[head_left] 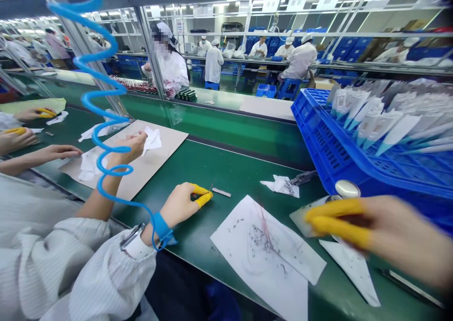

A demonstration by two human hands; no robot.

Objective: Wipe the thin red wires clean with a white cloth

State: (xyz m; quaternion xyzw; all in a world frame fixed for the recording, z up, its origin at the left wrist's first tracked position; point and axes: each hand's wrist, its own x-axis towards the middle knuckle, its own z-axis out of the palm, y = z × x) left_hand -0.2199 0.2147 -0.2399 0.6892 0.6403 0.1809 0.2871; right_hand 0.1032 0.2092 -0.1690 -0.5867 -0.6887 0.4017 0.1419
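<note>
My left hand point(182, 203) wears yellow finger cots and a blue wrist strap with a coiled cord. Its thumb and forefinger are pinched together on something thin and dark, too small to name. Just beyond the fingertips lies a small silvery strip point(221, 192) on the green bench. My right hand point(392, 234), blurred, also has yellow finger cots. Its fingers are drawn together over a greyish flat piece point(300, 217); whatever they grip cannot be made out. Between the hands, a white paper sheet point(240, 255) carries thin reddish wires point(264, 226) and small dark bits.
A blue basket point(311, 132) full of white-and-blue packets point(385, 118) stands at right. Near it are a round metal lid point(347, 189), crumpled paper point(283, 185) and a folded paper point(354, 269). A coiled blue cord point(102, 99) hangs at left, beside a co-worker's hands point(129, 149) over cardboard point(155, 153).
</note>
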